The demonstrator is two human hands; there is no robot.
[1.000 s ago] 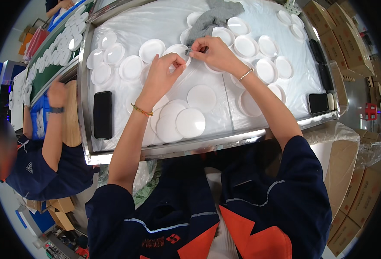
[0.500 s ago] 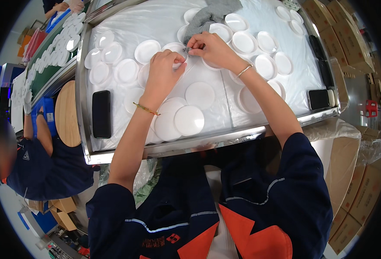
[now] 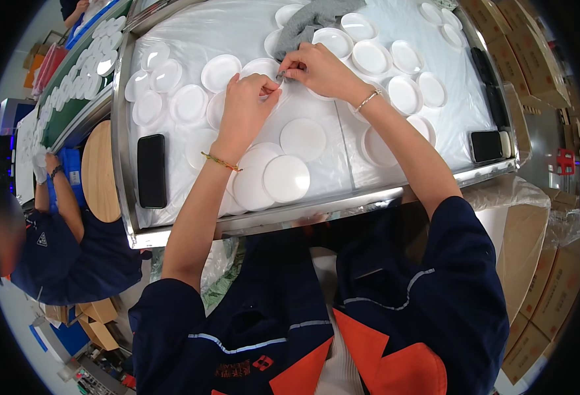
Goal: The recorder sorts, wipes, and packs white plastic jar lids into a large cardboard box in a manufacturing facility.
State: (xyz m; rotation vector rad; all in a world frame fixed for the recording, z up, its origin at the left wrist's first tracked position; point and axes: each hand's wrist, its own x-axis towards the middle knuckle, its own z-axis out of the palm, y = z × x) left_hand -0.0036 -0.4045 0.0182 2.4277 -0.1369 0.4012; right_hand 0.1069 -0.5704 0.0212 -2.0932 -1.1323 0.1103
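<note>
Many shallow white round plastic lids lie spread over the plastic-covered table, such as a lid (image 3: 189,104) left of my hands and another (image 3: 371,58) to their right. My left hand (image 3: 245,108) is closed, thumb and fingers pinched on the edge of a white lid (image 3: 282,96) that is mostly hidden. My right hand (image 3: 321,69) is closed too; its fingertips meet close to the left ones and pinch a small dark-grey bit of the grey cloth (image 3: 313,23). The rest of that cloth lies crumpled over lids just beyond.
A black phone (image 3: 151,171) lies near the table's left side, another phone (image 3: 485,147) at the right. A raised metal rim (image 3: 316,216) edges the table. To the left, a co-worker (image 3: 73,243) sits by a round wooden board (image 3: 101,172). Cardboard boxes (image 3: 530,62) are stacked on the right.
Both hands have shifted very slightly, the right one a little up and left, and stay pinched close together. The co-worker's arm at left has moved slightly.
</note>
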